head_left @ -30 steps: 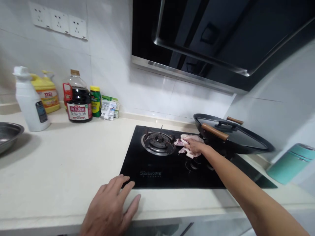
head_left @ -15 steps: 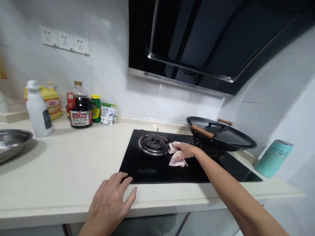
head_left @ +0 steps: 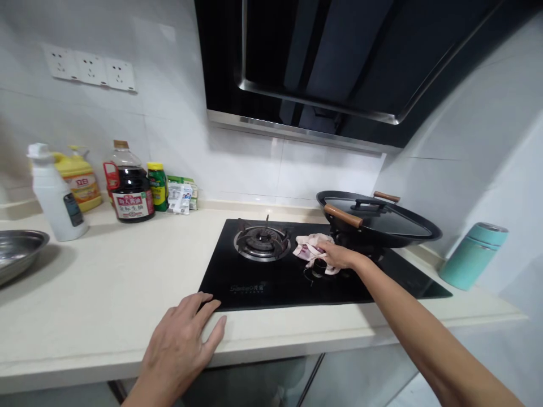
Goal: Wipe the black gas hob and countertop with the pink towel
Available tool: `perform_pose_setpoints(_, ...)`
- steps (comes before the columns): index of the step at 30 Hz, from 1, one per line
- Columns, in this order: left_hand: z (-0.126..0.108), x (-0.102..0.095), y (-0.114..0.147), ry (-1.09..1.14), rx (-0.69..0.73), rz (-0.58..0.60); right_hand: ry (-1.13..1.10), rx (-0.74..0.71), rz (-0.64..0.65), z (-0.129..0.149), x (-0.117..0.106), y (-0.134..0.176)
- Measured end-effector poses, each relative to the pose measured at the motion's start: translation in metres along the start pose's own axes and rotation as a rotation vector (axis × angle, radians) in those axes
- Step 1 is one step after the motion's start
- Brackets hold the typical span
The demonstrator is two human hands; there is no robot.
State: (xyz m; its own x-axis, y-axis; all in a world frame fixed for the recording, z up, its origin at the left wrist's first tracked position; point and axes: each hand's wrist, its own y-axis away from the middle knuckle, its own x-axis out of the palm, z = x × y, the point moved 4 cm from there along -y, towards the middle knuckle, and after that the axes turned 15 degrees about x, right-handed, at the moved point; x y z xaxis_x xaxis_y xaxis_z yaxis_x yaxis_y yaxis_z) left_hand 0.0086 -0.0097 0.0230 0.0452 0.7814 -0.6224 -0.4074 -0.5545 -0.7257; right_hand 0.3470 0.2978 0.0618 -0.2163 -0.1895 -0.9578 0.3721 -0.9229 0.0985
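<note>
My right hand [head_left: 337, 255] grips a crumpled pinkish-white cloth [head_left: 309, 246] with purple patches, pressed against the black glass gas stove [head_left: 250, 297]. A black control knob [head_left: 319, 266] shows at the cloth's near edge. Left of the cloth sits the bare burner [head_left: 262, 242] with its pan support. On the right burner rests a black wok [head_left: 394, 240] with wooden handles, covered by a glass lid [head_left: 386, 217]. My left hand [head_left: 180, 339] lies on the counter's front part, fingers apart, its fingertips at the stove's front left corner. It holds nothing.
A white bottle [head_left: 55, 198], a yellow detergent jug [head_left: 82, 181], a soy sauce bottle [head_left: 131, 195], a green jar [head_left: 158, 186] and packets [head_left: 180, 198] line the back left. A metal basin [head_left: 21, 249] is at far left, a teal flask [head_left: 473, 257] at right. A range hood [head_left: 305, 62] overhangs the stove.
My right hand has slid the cloth a little to the right, and the knob now shows beside it. My left hand stays by the stove's corner. The view has shifted slightly.
</note>
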Motion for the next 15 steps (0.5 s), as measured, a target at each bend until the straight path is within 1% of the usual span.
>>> perform_pose_setpoints(3, 0.0, 0.0, 0.0, -0.001, 0.003, -0.002, 0.014, -0.004, 0.014, -0.013, 0.0, 0.014)
perform_pose_setpoints(6, 0.0, -0.001, -0.001, -0.008, 0.014, -0.006, 0.052, -0.023, 0.074, -0.022, -0.004, 0.024)
perform_pose_setpoints(11, 0.001, -0.001, 0.0, -0.001, 0.02, -0.009, 0.035, -0.093, 0.155, -0.022, -0.011, 0.031)
perform_pose_setpoints(13, 0.001, 0.0, 0.001, 0.009, 0.017, -0.004, 0.042, -0.102, 0.143, -0.018, -0.011, 0.03)
perform_pose_setpoints(15, 0.002, 0.001, 0.001, 0.016, 0.014, -0.001, 0.067, -0.101, 0.087, -0.012, -0.01, 0.026)
